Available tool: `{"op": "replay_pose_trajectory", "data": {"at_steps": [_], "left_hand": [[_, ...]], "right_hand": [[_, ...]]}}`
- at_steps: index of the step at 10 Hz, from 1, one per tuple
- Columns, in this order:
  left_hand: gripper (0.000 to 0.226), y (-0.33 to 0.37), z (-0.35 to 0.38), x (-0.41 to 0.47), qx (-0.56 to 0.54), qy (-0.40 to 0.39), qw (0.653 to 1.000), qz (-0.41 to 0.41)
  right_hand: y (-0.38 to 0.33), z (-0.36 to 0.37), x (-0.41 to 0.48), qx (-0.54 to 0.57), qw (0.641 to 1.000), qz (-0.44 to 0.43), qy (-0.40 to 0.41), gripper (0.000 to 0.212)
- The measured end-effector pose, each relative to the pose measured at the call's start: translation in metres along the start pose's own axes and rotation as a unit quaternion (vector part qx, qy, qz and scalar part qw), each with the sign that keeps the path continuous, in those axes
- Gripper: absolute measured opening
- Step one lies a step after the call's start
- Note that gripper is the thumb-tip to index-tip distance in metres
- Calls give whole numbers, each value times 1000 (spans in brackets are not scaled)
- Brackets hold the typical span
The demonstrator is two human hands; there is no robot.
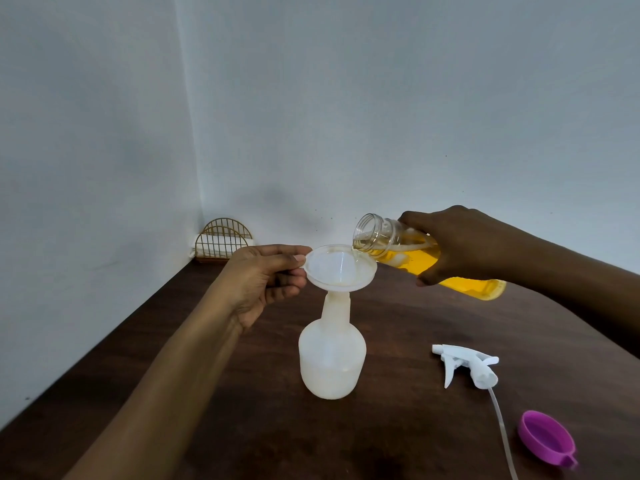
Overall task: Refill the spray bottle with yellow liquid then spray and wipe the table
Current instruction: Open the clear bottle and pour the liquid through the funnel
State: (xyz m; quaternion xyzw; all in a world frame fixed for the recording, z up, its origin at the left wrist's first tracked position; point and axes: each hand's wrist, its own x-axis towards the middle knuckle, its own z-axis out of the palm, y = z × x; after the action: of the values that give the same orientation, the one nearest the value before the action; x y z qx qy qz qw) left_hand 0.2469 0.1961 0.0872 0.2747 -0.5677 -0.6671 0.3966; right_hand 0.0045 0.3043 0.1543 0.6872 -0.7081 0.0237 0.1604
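Note:
A translucent white spray bottle (331,355) stands upright on the dark wooden table (398,427), its head off. A white funnel (341,268) sits in its neck. My left hand (266,278) pinches the funnel's rim at the left. My right hand (453,244) grips a clear bottle of yellow liquid (408,258), tilted with its open mouth over the funnel's right edge. Liquid reaches the mouth. The spray bottle holds a pale layer at its bottom.
The white trigger spray head (467,367) with its dip tube lies on the table to the right. A purple cap (545,438) lies open side up near the front right. A gold wire holder (223,240) stands in the back corner by the wall.

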Motion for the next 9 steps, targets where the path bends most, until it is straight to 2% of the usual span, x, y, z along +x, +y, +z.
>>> {"op": "replay_pose_trajectory", "data": {"at_steps": [9], "left_hand": [[12, -2, 2, -1, -16, 5, 1000, 11]], "right_hand": [[-1, 0, 0, 8, 1000, -6, 6, 69]]}}
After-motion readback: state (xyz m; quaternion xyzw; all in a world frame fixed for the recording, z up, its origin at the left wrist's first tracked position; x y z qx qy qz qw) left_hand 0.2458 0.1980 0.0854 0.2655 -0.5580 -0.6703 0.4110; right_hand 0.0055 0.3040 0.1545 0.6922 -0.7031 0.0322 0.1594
